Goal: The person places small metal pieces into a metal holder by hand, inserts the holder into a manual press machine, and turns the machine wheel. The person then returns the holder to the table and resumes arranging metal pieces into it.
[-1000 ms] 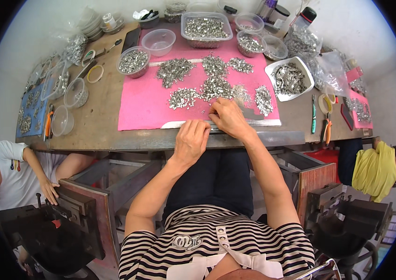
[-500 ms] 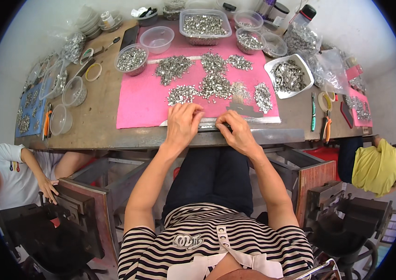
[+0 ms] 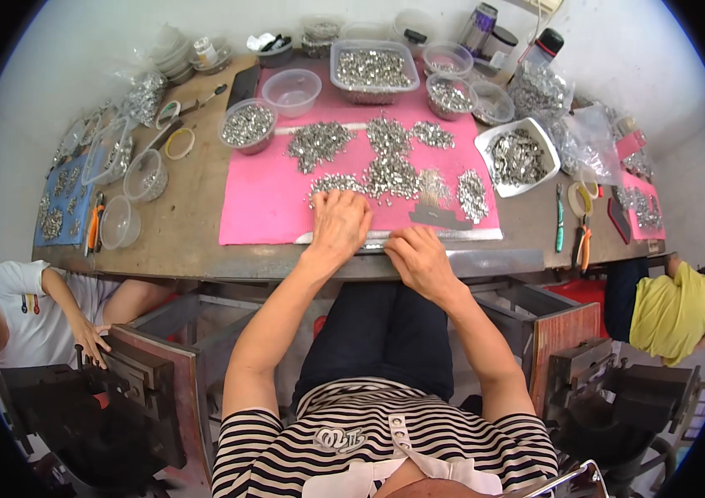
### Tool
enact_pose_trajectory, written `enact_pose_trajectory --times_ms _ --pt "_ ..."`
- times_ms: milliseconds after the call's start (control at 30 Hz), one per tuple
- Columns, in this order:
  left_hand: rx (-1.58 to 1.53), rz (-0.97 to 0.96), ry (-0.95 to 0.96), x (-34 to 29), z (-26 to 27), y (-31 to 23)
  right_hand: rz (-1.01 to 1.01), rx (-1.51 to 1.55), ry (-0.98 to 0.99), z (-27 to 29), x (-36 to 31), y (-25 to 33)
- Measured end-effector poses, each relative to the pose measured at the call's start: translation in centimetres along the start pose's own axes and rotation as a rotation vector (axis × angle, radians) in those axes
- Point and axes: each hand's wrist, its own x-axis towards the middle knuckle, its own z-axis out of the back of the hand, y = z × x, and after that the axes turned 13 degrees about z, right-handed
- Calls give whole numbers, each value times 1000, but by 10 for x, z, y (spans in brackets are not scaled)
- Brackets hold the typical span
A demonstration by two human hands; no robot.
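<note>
At mat point(image 3: 261, 199) | left hand point(image 3: 340, 224): fingers curled at pile point(image 3: 337, 181), hold unclear | right hand point(image 3: 421, 257): fingers bunched, hold unclear | advise light pinch

Here in the room, pale rounded lettering point(image 3: 340, 439) is standing out on the chest of a black-and-cream striped shirt point(image 3: 290, 452).

From my remote place I see a brown workbench point(image 3: 178, 195). On it lie a blue mat point(image 3: 70, 236) at left, a large pink mat point(image 3: 257, 203) in the middle, and, at right, a green-handled tool point(image 3: 559, 220) beside orange-handled pliers point(image 3: 585, 247).
</note>
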Motion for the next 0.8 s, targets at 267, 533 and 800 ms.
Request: enact_pose_trajectory --times_ms 267,533,800 --pt "29 -33 -29 2 -5 2 -150 185 -1 -18 49 -69" --pt "49 -40 -33 1 -2 1 -66 20 171 -82 103 -111" --pt "23 -7 1 1 -4 3 -90 -204 331 -96 119 -103"
